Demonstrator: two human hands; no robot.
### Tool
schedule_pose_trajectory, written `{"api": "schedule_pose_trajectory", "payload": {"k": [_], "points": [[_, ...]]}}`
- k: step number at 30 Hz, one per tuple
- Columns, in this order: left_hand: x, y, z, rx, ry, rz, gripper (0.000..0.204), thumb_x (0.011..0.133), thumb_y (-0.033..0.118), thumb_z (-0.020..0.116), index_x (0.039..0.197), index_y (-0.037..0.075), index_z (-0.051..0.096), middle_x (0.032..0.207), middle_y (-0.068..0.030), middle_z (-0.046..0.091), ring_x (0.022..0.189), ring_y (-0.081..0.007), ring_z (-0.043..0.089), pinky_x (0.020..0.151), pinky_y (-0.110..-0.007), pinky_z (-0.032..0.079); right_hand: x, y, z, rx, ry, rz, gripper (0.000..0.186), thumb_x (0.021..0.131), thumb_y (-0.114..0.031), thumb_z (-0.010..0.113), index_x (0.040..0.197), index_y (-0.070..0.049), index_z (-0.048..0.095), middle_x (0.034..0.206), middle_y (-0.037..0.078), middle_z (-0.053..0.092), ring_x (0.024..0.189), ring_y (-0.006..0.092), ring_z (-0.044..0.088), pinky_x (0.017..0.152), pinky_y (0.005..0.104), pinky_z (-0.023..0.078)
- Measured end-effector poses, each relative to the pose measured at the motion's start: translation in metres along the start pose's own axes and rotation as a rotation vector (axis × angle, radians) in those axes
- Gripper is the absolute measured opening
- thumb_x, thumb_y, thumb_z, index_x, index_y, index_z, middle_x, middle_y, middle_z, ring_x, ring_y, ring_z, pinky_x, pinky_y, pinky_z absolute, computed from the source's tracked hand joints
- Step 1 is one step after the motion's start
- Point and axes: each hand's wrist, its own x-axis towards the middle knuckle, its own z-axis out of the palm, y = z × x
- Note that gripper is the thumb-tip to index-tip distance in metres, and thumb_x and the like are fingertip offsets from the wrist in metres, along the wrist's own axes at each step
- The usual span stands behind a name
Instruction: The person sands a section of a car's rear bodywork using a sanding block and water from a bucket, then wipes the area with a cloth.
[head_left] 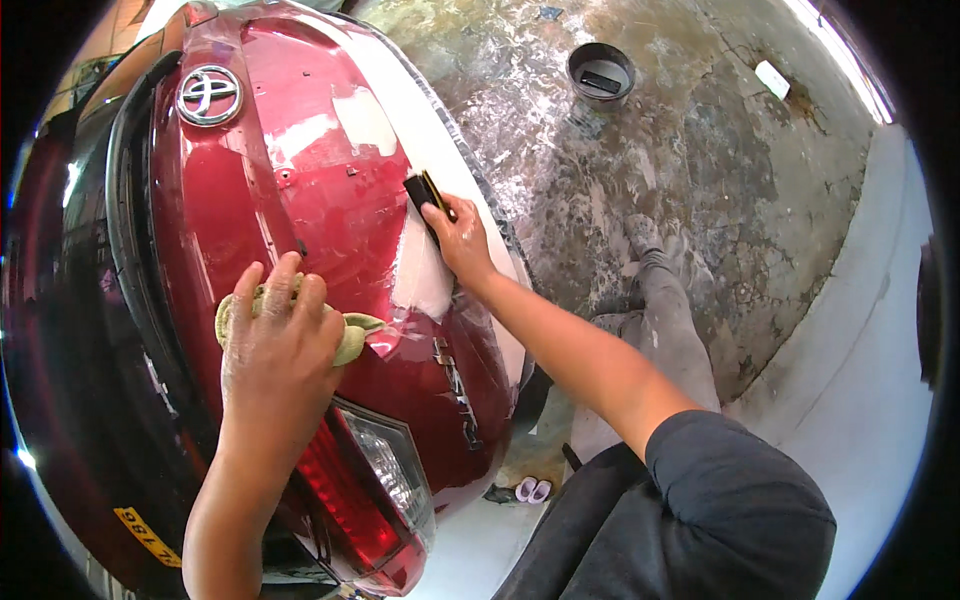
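Note:
The rear of a red car (350, 240) fills the left side of the view, with pale patches (425, 280) on its paint and a chrome emblem (208, 95) near the top. My right hand (458, 240) grips a black block with a yellow edge (420, 195) over the upper end of the middle pale patch. My left hand (280, 350) holds a folded yellow-green cloth (352, 342) on the red panel above the tail light (350, 480), left of that patch.
A dark bucket (620, 65) holding a black object stands on the stained concrete floor (740, 200). A small white object (772, 80) lies farther right. My legs (670, 300) are beside the car, near pale sandals (533, 490) and a white wall (850, 400).

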Motion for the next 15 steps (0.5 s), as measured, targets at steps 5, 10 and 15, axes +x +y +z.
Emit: {"api": "schedule_pose_trajectory", "payload": {"k": [5,10,15], "points": [[0.007,0.009,0.036,0.062,-0.033,0.076,0.015,0.082,0.019,0.072,0.092,0.008,0.073,0.103,-0.0088,0.066,0.118,-0.0292,0.062,0.11,-0.05,0.045,0.017,-0.003,0.006,0.038,-0.022,0.065,0.051,0.099,-0.039,0.072,0.128,0.003,0.07,0.116,0.025,0.07,0.116,0.0374,0.063,0.103,0.0446,0.049],[0.011,0.007,0.035,0.071,-0.149,0.13,0.011,0.084,0.017,0.069,0.092,0.012,0.073,0.096,-0.0058,0.065,0.104,-0.0258,0.062,0.1,-0.043,0.047,-0.074,-0.02,-0.018,0.041,-0.062,0.084,0.047,0.098,-0.038,0.074,0.125,0.0,0.071,0.116,0.023,0.07,0.113,0.0353,0.064,0.101,0.0442,0.049],[0.027,-0.001,0.024,0.005,-0.082,0.194,0.01,0.084,0.017,0.069,0.089,0.011,0.074,0.091,-0.0047,0.067,0.102,-0.0246,0.062,0.098,-0.043,0.047,0.041,0.005,-0.006,0.192,-0.039,0.19,0.045,0.1,-0.038,0.071,0.118,0.003,0.071,0.112,0.023,0.071,0.108,0.0306,0.066,0.095,0.0417,0.051]]}}
